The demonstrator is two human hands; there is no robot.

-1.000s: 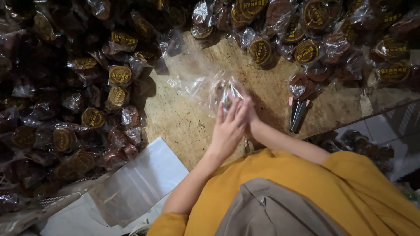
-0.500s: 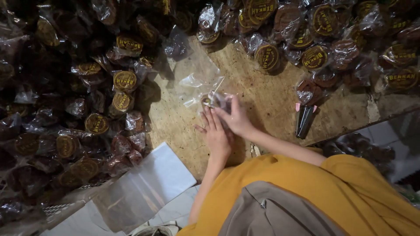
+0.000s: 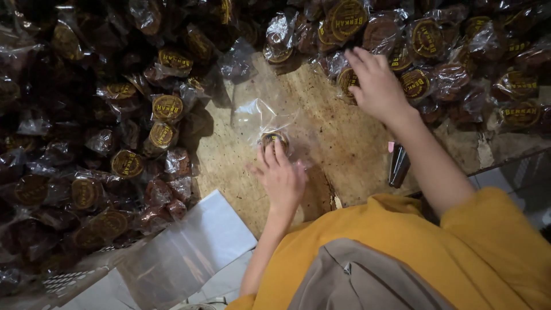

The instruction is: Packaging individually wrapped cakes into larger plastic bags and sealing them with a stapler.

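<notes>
Basically left hand [image 3: 282, 179] pins the clear bag [image 3: 265, 117] flat, fingers spread; right hand [image 3: 376, 85] reaches open onto a wrapped packet [image 3: 348, 80] — keep bag mouth steady.

right hand's [image 3: 376, 86] fingertips buried among packets [image 3: 419, 86], piles cut off by edges, label blurred

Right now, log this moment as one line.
left hand: fingertips on clear plastic bag holding round gold-labelled item | right hand: reaching into pile of wrapped dark packets | surface: wooden board
</notes>
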